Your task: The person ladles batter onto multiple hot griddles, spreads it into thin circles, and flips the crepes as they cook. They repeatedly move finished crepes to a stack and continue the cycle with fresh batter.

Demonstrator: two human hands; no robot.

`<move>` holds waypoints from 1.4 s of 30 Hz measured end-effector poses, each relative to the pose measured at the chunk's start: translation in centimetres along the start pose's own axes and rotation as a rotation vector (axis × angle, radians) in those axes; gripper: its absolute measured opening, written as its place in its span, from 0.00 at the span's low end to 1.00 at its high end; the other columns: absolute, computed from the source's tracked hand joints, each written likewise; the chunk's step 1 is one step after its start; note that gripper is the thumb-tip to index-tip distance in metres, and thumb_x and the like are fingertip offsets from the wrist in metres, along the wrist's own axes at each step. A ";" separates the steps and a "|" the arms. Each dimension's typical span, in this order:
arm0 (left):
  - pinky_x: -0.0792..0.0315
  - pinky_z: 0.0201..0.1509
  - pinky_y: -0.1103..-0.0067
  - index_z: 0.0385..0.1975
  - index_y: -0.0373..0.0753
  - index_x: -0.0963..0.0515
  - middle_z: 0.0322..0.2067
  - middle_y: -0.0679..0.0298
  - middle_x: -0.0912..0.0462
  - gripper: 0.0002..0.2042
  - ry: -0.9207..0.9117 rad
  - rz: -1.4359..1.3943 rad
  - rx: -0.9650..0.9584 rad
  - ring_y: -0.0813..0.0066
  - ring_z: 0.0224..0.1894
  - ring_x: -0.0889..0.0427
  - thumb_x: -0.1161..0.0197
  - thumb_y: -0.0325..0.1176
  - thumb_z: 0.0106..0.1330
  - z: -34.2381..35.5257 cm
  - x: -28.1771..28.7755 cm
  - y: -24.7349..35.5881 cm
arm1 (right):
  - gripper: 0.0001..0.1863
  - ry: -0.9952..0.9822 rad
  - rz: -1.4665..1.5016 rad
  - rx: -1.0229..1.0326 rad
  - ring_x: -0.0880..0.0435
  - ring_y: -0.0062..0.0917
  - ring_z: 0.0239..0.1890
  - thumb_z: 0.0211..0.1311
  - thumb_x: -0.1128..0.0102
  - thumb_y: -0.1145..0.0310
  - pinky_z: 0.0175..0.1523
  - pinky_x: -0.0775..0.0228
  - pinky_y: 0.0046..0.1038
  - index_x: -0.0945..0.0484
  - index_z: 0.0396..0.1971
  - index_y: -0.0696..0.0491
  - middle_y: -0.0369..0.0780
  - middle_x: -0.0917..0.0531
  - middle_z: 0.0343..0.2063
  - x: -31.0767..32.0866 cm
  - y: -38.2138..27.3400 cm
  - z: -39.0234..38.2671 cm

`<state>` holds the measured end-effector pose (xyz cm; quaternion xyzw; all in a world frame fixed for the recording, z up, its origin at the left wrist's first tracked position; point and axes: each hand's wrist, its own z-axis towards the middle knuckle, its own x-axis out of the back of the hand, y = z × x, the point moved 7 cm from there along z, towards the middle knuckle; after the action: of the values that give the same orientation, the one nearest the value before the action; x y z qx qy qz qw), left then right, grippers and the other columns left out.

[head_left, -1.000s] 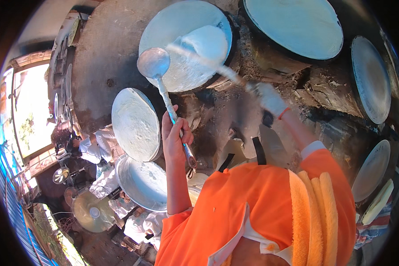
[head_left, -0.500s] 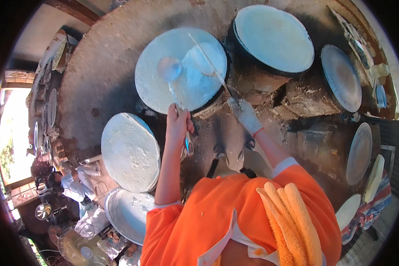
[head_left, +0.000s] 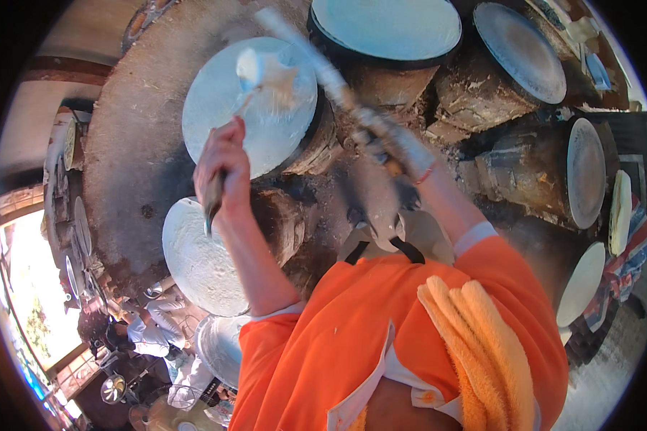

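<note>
My left hand (head_left: 226,161) is wrapped round the handle of a ladle (head_left: 250,68), whose pale round bowl is over a round griddle (head_left: 208,115) coated with white batter. I cannot tell whether the bowl touches the batter. My right hand (head_left: 408,149), in a whitish glove, is closed on a long thin stick (head_left: 310,57). Motion smears both the stick and the glove. The stick slants up and left past the griddle's right edge. A wet, brownish patch (head_left: 282,85) shows beside the ladle, blurred.
More round griddles stand on clay stoves: a white-coated one (head_left: 388,29) beyond, bare grey ones (head_left: 521,54) to the right, and a batter-covered one (head_left: 198,258) near my left forearm. A large metal pan (head_left: 219,348) sits lower left. Another person (head_left: 151,330) is farther left.
My left hand has moved left with the ladle and turned over. The stick has swung from above the griddle toward its right side. The whole view has shifted.
</note>
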<state>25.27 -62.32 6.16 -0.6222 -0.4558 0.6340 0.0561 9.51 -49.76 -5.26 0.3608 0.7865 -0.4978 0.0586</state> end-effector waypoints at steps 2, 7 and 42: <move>0.40 0.07 0.83 0.48 0.20 0.50 0.19 0.66 0.42 0.18 -0.125 0.277 0.118 0.80 0.07 0.39 0.66 0.34 0.70 -1.3 -1.7 -4.1 | 0.15 0.092 -0.292 -0.044 0.30 0.16 0.14 0.62 0.53 0.54 0.13 0.43 0.17 0.26 0.30 0.51 0.31 0.29 0.15 4.8 -1.1 1.8; 0.40 0.07 0.81 0.46 0.18 0.50 0.20 0.63 0.40 0.17 -0.245 0.640 0.235 0.78 0.07 0.38 0.67 0.31 0.69 -0.5 -7.3 -15.8 | 0.21 0.210 -1.275 0.760 0.21 0.25 0.26 0.60 0.54 0.48 0.29 0.27 0.28 0.23 0.29 0.51 0.39 0.22 0.17 6.0 -2.0 10.4; 0.32 0.18 0.71 0.41 0.37 0.36 0.23 0.62 0.32 0.09 0.024 2.385 0.674 0.72 0.12 0.31 0.56 0.34 0.66 39.5 39.0 -36.8 | 0.11 0.378 0.846 0.548 0.38 0.12 0.13 0.62 0.51 0.56 0.17 0.45 0.16 0.32 0.37 0.46 0.32 0.29 0.20 48.7 -9.1 -12.8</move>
<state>-34.77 -36.25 -6.26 -0.6085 0.5814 0.3688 -0.3946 -28.42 -16.62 -14.11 0.7317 0.4105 -0.5439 0.0150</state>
